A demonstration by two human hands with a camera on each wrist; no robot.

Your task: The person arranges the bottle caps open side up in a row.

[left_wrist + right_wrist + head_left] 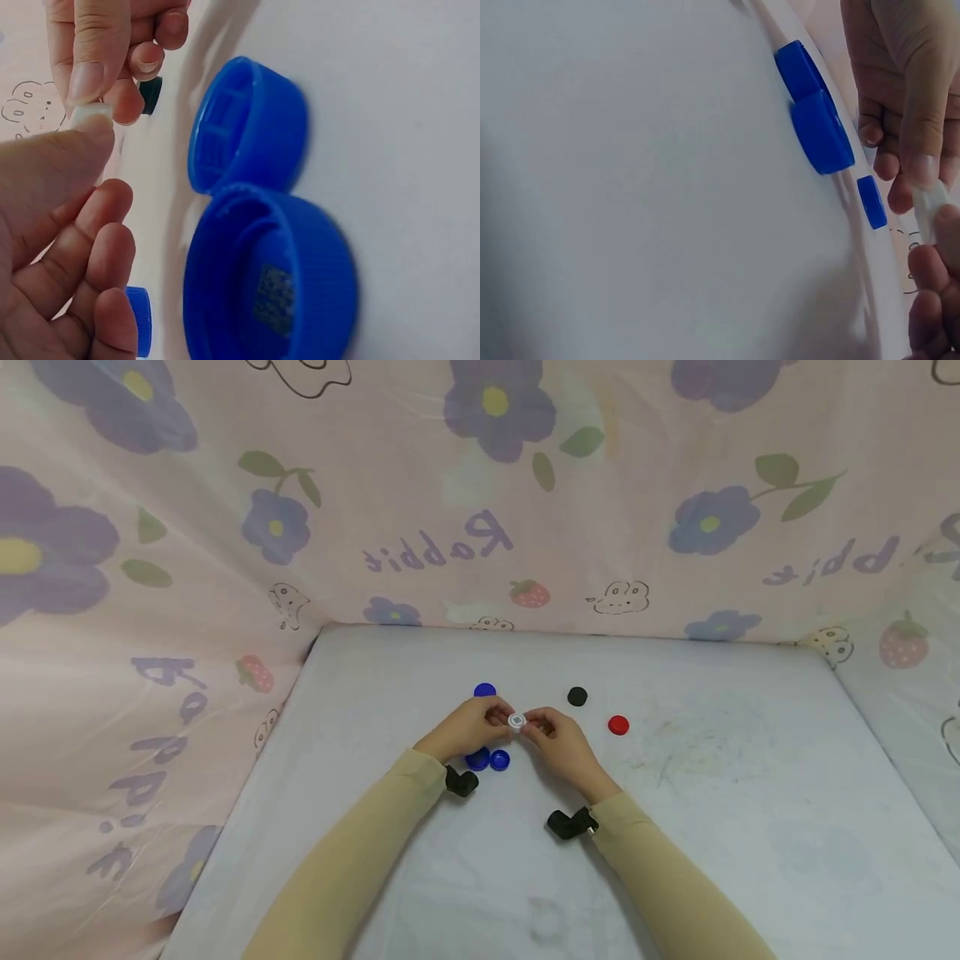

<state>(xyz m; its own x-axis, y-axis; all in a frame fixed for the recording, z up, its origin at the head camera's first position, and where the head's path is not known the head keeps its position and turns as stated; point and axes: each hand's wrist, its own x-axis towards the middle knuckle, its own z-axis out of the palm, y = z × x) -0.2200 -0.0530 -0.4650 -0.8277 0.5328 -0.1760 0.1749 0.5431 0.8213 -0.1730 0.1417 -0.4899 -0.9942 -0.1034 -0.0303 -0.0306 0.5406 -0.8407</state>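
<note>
Tan sleeves [352,852] lie nearest the camera. Left hand [472,727] and right hand [564,747] pinch one white disc [517,721] between their fingers [87,81], neither hand nearer, its patterned face upward.

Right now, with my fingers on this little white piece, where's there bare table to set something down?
Most room: right of the red cap to the table's right edge, faintly smudged. Also bare: between your left sleeve and right sleeve, and from the left one to the left edge. Crowded: around your left fingers, one blue cap beyond, two blue caps nearer you.
</note>
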